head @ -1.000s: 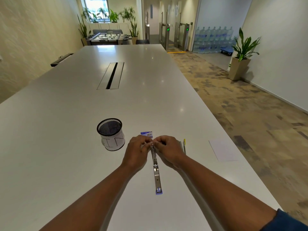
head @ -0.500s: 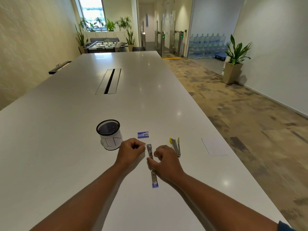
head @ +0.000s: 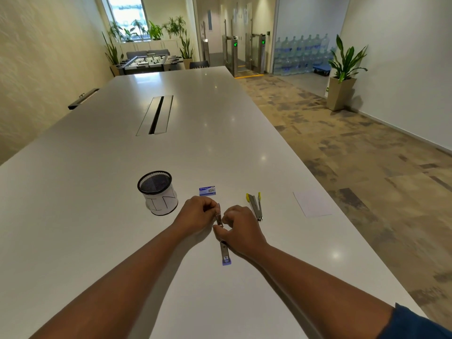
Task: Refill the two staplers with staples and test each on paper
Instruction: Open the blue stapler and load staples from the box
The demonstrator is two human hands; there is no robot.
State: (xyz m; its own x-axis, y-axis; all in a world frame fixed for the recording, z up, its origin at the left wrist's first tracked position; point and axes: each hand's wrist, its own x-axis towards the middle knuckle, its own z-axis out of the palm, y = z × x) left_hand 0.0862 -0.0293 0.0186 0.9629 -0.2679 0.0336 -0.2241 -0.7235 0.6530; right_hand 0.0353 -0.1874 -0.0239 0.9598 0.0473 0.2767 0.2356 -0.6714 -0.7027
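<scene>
A blue stapler (head: 224,253) lies opened flat on the white table (head: 97,192), its blue end toward me. My right hand (head: 241,231) rests over its middle and grips it. My left hand (head: 195,212) pinches at the far end of the stapler's metal channel; what it pinches is too small to tell. A yellow stapler (head: 255,205) lies partly open to the right of my hands. A small blue staple box (head: 207,190) sits just beyond my left hand. A white sheet of paper (head: 311,203) lies near the table's right edge.
A black mesh cup (head: 157,192) with a white paper label stands left of the staple box. A cable slot (head: 155,115) runs along the table's middle. The table's right edge drops to a carpeted floor; a potted plant (head: 342,77) stands by the far wall.
My hands have drawn closer together over the blue stapler again, after the left one pulled slightly aside. The view shifted a little as my head moved.
</scene>
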